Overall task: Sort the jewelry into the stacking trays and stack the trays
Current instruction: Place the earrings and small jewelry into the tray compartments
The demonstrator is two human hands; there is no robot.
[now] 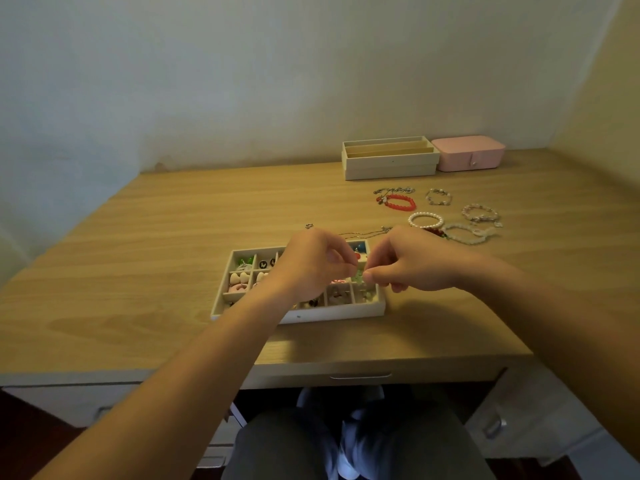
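Desk level, over tray right cells: with green piece pinched between left hand and right hand, lower straight into matching cell, release gently once seated, clear of bracelets lying beyond.

White divided tray sits flat near the front of the surface, pretty full of earrings and charms. Two stacked trays wait at the back. Right side, lying loose: red bead bracelet, pearl bracelet. A greenish piece is pinched between left hand and right hand, over the tray.
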